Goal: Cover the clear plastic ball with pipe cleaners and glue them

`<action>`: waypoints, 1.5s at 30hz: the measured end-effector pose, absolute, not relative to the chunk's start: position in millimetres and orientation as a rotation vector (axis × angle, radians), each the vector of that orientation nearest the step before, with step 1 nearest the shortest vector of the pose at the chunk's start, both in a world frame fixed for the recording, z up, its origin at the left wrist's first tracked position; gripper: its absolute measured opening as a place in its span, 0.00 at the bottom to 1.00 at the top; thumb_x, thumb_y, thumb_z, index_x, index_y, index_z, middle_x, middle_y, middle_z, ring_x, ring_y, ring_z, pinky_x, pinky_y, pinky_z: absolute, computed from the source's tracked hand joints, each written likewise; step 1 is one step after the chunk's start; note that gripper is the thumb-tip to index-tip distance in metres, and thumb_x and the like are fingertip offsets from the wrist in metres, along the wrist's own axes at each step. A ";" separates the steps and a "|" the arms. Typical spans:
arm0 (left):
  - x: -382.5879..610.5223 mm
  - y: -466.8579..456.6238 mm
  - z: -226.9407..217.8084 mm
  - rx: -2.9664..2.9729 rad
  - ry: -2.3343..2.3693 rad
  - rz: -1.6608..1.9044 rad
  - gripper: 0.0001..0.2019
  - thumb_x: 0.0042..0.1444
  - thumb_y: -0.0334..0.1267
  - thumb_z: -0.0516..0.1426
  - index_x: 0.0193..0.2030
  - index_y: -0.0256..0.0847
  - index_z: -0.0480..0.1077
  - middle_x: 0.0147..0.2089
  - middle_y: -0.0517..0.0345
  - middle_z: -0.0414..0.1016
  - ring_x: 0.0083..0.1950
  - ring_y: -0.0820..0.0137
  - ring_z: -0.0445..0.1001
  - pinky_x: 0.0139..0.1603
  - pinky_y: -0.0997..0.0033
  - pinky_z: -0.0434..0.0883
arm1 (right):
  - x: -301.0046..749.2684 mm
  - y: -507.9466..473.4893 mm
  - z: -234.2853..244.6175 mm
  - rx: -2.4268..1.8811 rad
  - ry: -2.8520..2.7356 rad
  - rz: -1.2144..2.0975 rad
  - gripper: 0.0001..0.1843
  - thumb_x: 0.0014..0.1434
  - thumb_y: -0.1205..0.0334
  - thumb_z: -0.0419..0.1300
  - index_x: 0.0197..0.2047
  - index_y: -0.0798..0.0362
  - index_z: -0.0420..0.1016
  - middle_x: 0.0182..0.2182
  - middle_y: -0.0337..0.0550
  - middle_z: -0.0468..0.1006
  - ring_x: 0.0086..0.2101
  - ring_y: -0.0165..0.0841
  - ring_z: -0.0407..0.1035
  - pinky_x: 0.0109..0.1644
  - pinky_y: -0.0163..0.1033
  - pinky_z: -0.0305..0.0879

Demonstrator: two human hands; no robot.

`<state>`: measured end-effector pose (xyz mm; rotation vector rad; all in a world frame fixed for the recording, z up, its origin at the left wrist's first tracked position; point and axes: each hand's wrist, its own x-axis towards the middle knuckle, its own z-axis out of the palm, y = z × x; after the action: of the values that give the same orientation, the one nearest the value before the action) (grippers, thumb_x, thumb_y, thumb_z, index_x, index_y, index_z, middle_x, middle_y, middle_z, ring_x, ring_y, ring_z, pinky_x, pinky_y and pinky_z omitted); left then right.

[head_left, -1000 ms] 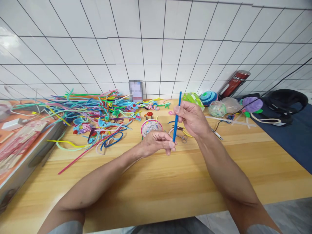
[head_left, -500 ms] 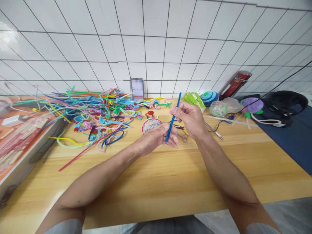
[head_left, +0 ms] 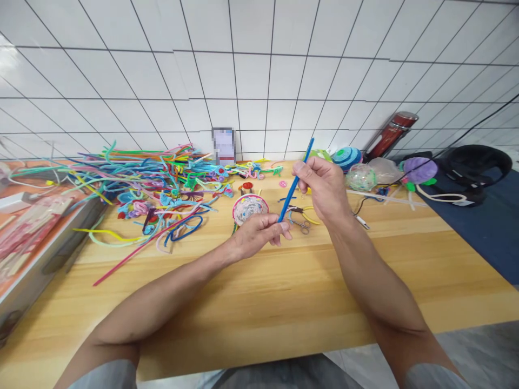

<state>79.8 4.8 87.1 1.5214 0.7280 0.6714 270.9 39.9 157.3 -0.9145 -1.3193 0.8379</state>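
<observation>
Blue pipe cleaner (head_left: 290, 195), head view: slanting above the desk (head_left: 263, 302) from seven o'clock to one, lower end pinched in the grip of the left hand (head_left: 259, 233), upper part pinched by the right hand (head_left: 325, 186). I judge the step as straightening; next calls for even tension.

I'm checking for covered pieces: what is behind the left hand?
Behind the left hand, which pinches a blue stick, a round, pink-rimmed piece shows most of its top; the hand hides part of its near edge.
</observation>
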 end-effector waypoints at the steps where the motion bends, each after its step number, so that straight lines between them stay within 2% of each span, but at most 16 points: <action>1: 79.7 4.3 87.2 1.550 0.760 0.675 0.27 0.65 0.63 0.63 0.38 0.37 0.83 0.30 0.57 0.78 0.29 0.74 0.72 0.34 0.74 0.70 | 270.8 39.9 157.2 -0.913 -1.325 0.838 0.32 0.54 0.31 0.77 0.24 0.50 0.72 0.20 0.34 0.73 0.21 0.24 0.61 0.24 0.32 0.57; 4: 80.5 2.5 87.9 1.570 0.788 0.654 0.27 0.66 0.62 0.61 0.35 0.37 0.82 0.25 0.60 0.72 0.26 0.76 0.66 0.30 0.75 0.64 | 270.9 40.0 156.8 -0.919 -1.353 0.841 0.33 0.54 0.30 0.76 0.25 0.50 0.73 0.20 0.33 0.72 0.21 0.24 0.61 0.24 0.32 0.59; 8: 83.0 -0.2 89.6 1.510 0.759 0.658 0.27 0.64 0.64 0.62 0.38 0.37 0.82 0.34 0.54 0.81 0.26 0.77 0.66 0.30 0.74 0.66 | 271.4 40.6 155.2 -0.935 -1.363 0.814 0.33 0.54 0.28 0.76 0.25 0.49 0.72 0.20 0.33 0.72 0.21 0.24 0.62 0.24 0.32 0.60; 15: 87.3 -6.5 85.0 1.451 0.768 0.825 0.32 0.65 0.69 0.59 0.41 0.36 0.82 0.28 0.56 0.79 0.23 0.77 0.59 0.25 0.73 0.59 | 275.0 37.8 158.6 -0.946 -1.413 0.802 0.32 0.58 0.29 0.73 0.26 0.50 0.75 0.22 0.34 0.74 0.23 0.26 0.64 0.27 0.33 0.62; 22: 89.5 -18.2 68.7 1.517 0.898 1.134 0.33 0.71 0.68 0.55 0.37 0.39 0.83 0.27 0.56 0.78 0.25 0.74 0.63 0.30 0.71 0.63 | 267.6 36.5 154.0 -0.906 -1.362 0.718 0.32 0.61 0.33 0.72 0.22 0.49 0.71 0.20 0.34 0.70 0.24 0.27 0.62 0.29 0.36 0.60; 26: 88.4 -18.3 67.5 1.572 0.920 1.147 0.34 0.71 0.70 0.53 0.37 0.40 0.84 0.26 0.57 0.77 0.25 0.73 0.64 0.31 0.70 0.66 | 267.3 34.9 156.7 -0.901 -1.329 0.844 0.31 0.58 0.30 0.73 0.26 0.49 0.75 0.20 0.34 0.70 0.23 0.27 0.60 0.28 0.36 0.59; 29: 83.9 -23.3 76.1 1.676 0.886 1.151 0.34 0.74 0.67 0.51 0.36 0.40 0.83 0.28 0.55 0.79 0.26 0.72 0.67 0.32 0.69 0.67 | 269.9 26.3 165.2 -0.856 -1.296 0.794 0.29 0.60 0.32 0.73 0.28 0.48 0.76 0.21 0.33 0.70 0.23 0.27 0.60 0.29 0.36 0.60; 32: 77.0 -31.5 96.6 1.839 0.832 1.152 0.29 0.77 0.60 0.51 0.38 0.41 0.83 0.36 0.51 0.85 0.35 0.67 0.77 0.43 0.66 0.74 | 273.5 12.3 172.8 -0.808 -1.278 0.696 0.29 0.63 0.35 0.73 0.26 0.48 0.72 0.21 0.33 0.70 0.24 0.27 0.59 0.32 0.37 0.60; 34: 74.4 -35.9 111.8 1.895 0.771 1.078 0.19 0.74 0.54 0.58 0.46 0.41 0.82 0.48 0.48 0.87 0.49 0.62 0.82 0.57 0.62 0.75 | 275.1 0.4 173.3 -0.832 -1.319 0.637 0.30 0.64 0.34 0.71 0.25 0.48 0.71 0.22 0.33 0.70 0.25 0.28 0.60 0.33 0.37 0.60; 35: 74.4 -37.3 117.8 1.860 0.741 1.050 0.17 0.71 0.53 0.62 0.52 0.42 0.80 0.53 0.47 0.87 0.54 0.60 0.83 0.59 0.61 0.75 | 274.9 -6.3 171.5 -0.865 -1.354 0.611 0.31 0.65 0.33 0.71 0.25 0.48 0.70 0.22 0.33 0.69 0.25 0.29 0.61 0.33 0.38 0.60; 36: 75.5 -38.1 121.8 1.788 0.713 1.022 0.19 0.69 0.52 0.65 0.57 0.42 0.77 0.56 0.47 0.85 0.57 0.60 0.82 0.60 0.61 0.75 | 274.0 -13.2 168.1 -0.907 -1.393 0.593 0.32 0.65 0.32 0.70 0.25 0.48 0.70 0.22 0.33 0.68 0.26 0.29 0.61 0.33 0.38 0.59; 38: 80.1 -38.8 123.0 1.603 0.667 0.984 0.25 0.66 0.55 0.67 0.60 0.42 0.72 0.53 0.48 0.85 0.53 0.61 0.83 0.56 0.63 0.77 | 269.7 -27.2 156.3 -0.993 -1.450 0.592 0.33 0.64 0.29 0.68 0.24 0.48 0.70 0.21 0.33 0.67 0.26 0.30 0.60 0.32 0.38 0.58; 40: 86.1 -39.3 115.8 1.458 0.645 0.931 0.24 0.66 0.60 0.65 0.52 0.40 0.72 0.40 0.55 0.82 0.39 0.67 0.81 0.45 0.68 0.77 | 264.1 -39.0 139.0 -1.041 -1.477 0.644 0.34 0.65 0.27 0.66 0.25 0.49 0.71 0.21 0.34 0.67 0.25 0.30 0.60 0.32 0.38 0.58; 42: 90.6 -40.6 103.8 1.379 0.677 0.877 0.25 0.65 0.64 0.62 0.40 0.41 0.69 0.27 0.64 0.71 0.26 0.75 0.69 0.30 0.74 0.68 | 261.9 -46.4 118.7 -1.051 -1.494 0.755 0.32 0.66 0.28 0.65 0.28 0.49 0.73 0.23 0.34 0.70 0.26 0.31 0.62 0.33 0.38 0.61; 44: 91.9 -43.2 91.4 1.321 0.769 0.831 0.26 0.64 0.64 0.62 0.34 0.41 0.67 0.24 0.68 0.62 0.21 0.79 0.57 0.23 0.76 0.56 | 268.7 -48.4 98.8 -1.064 -1.540 0.879 0.29 0.67 0.31 0.65 0.31 0.49 0.76 0.25 0.34 0.73 0.28 0.31 0.65 0.33 0.37 0.62; 45: 91.3 -44.7 85.9 1.296 0.822 0.811 0.25 0.62 0.64 0.63 0.34 0.41 0.67 0.24 0.69 0.62 0.21 0.79 0.54 0.22 0.76 0.52 | 276.9 -47.6 89.9 -1.090 -1.574 0.919 0.28 0.67 0.32 0.64 0.33 0.50 0.78 0.26 0.35 0.74 0.28 0.31 0.66 0.34 0.37 0.63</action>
<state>91.3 -44.7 85.9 1.2961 0.8222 0.8108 276.9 -47.6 89.9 -1.0897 -1.5741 0.9187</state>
